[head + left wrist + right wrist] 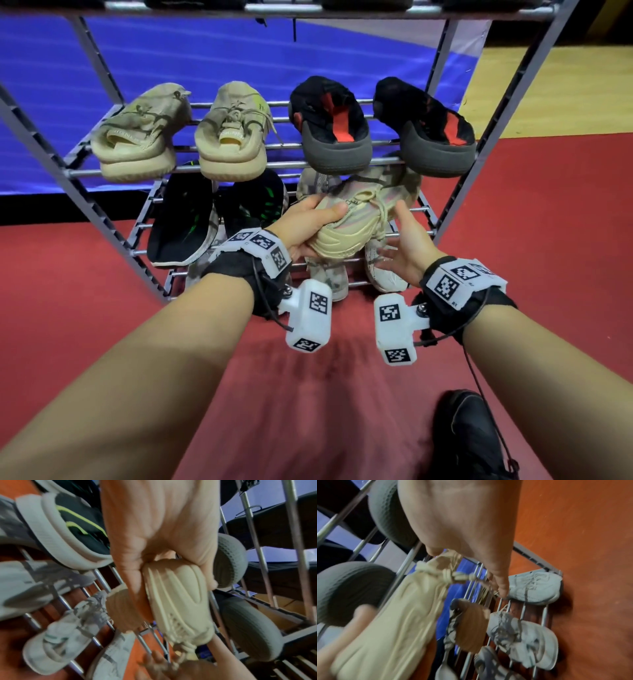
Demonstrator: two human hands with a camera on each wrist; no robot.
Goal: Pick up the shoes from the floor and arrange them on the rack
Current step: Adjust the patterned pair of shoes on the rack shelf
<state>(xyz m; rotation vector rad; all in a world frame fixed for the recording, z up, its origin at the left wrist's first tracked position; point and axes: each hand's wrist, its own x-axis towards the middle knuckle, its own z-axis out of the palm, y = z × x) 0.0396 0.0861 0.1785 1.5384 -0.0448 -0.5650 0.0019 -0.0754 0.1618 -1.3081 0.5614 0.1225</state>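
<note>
While gripped by the left hand point(308, 219), thumb on top and fingers curled under the ribbed sole, the beige shoe point(356, 222) hangs over the bottom shelf of the rack point(507, 113), not yet set down. Alongside, right hand point(407, 240) with fingers spread and loose, holding nothing, close by the laces. Below, pale grey sneakers point(534, 586) already crowding the low bars. Further back, tan pair point(137, 137) and black-and-red pair point(332, 126) on the middle shelf.

Likely trouble: little free room on the low bars, so could land on a neighbour or tip between rods; dangling laces could snag a bar.

Hard to make out: wrist views blurred; free slot under the shoe hidden; top shelf cut off; dark shoe point(472, 435) at the near floor edge only partly shown.
</note>
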